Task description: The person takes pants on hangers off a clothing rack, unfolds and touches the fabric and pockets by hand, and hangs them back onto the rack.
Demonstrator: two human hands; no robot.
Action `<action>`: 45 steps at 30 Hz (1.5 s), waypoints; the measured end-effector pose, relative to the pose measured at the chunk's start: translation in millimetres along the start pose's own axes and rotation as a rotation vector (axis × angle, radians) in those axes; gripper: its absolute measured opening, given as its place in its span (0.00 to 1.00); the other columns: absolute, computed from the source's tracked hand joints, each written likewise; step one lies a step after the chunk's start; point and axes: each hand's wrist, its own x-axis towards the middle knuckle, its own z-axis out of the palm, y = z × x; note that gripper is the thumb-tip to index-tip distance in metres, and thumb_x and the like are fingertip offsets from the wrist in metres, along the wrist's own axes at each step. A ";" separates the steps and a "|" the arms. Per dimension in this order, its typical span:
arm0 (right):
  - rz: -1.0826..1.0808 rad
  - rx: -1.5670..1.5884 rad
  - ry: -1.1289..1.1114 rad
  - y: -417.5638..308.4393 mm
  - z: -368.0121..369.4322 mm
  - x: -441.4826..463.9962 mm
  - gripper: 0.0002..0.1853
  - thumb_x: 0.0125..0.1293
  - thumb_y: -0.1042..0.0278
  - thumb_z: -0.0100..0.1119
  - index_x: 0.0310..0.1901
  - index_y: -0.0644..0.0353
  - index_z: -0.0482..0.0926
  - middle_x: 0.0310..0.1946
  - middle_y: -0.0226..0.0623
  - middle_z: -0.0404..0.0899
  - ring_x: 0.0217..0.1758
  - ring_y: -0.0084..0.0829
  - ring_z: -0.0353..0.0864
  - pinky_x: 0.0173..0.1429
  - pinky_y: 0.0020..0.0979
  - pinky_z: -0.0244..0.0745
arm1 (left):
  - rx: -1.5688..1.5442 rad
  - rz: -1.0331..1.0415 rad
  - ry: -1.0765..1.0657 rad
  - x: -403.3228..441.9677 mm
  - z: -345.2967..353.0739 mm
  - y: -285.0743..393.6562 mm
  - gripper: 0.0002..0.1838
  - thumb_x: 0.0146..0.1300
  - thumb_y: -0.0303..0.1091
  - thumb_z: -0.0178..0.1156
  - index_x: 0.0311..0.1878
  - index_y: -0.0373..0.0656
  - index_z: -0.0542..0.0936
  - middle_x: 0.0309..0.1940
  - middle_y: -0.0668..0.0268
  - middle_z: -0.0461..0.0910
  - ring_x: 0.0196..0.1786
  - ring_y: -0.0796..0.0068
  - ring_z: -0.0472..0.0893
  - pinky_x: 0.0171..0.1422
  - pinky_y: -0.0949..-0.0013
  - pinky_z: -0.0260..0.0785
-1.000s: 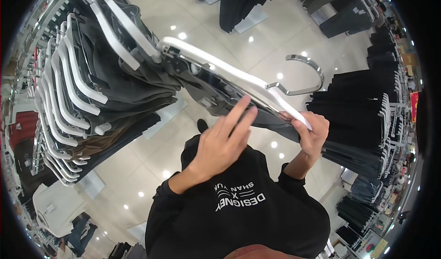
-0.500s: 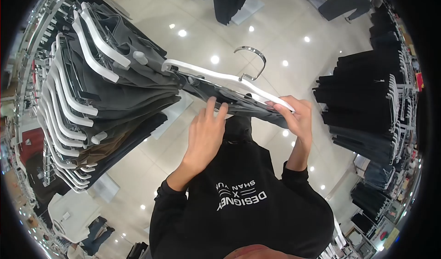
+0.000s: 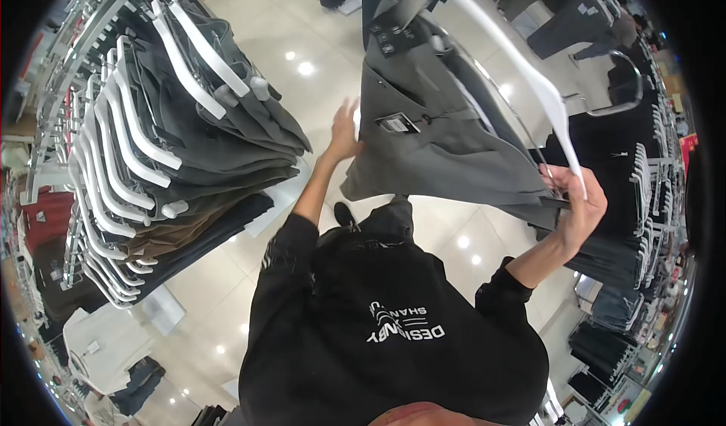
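Note:
A pair of grey trousers (image 3: 446, 142) hangs from a white hanger (image 3: 522, 55), held up tilted in front of my body. My right hand (image 3: 581, 205) is closed around the hanger's right end, beside the trousers' waistband corner. Dark tags (image 3: 398, 123) show on the grey cloth. At the trousers' left edge is my left hand (image 3: 345, 133), its fingers extended and slightly blurred. Whether that hand touches the cloth is hard to see. The hanger's metal hook (image 3: 624, 93) points away to the right.
To my left, a rack holds several trousers (image 3: 227, 161) on white hangers (image 3: 136, 123). Dark trousers (image 3: 605, 142) hang along the right side. A white top (image 3: 106, 346) is at lower left. Glossy tiled floor (image 3: 249, 18) lies between the racks.
The hanger and trousers have moved right and closer to the camera, turning so the grey front shows. My right hand went right with them; my left hand rose off the waistband to the trousers' left edge.

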 end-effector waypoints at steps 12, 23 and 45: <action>0.062 -0.010 0.369 2.8 -75.9 17.6 0.17 0.80 0.62 0.56 0.43 0.72 0.80 0.42 0.56 0.87 0.46 0.39 0.90 0.51 0.30 0.83 | 0.176 -0.129 -0.722 -47.1 29.6 -46.5 0.22 0.65 0.48 0.66 0.56 0.45 0.84 0.46 0.47 0.87 0.51 0.48 0.86 0.58 0.51 0.75; 0.260 -0.011 0.186 55.7 62.8 3.8 0.22 0.83 0.57 0.49 0.50 0.72 0.84 0.48 0.45 0.90 0.49 0.29 0.88 0.57 0.29 0.77 | -0.927 -0.504 -0.347 -3.4 -71.7 159.9 0.22 0.79 0.45 0.56 0.40 0.31 0.83 0.29 0.73 0.80 0.34 0.84 0.74 0.40 0.70 0.70; 0.353 0.044 0.123 53.1 178.0 -48.0 0.17 0.67 0.73 0.71 0.28 0.58 0.70 0.21 0.17 0.67 0.23 0.09 0.59 0.25 0.19 0.53 | -0.499 0.094 -0.212 -28.9 -108.1 251.5 0.15 0.70 0.26 0.55 0.57 0.27 0.75 0.55 0.35 0.73 0.56 0.33 0.76 0.63 0.48 0.69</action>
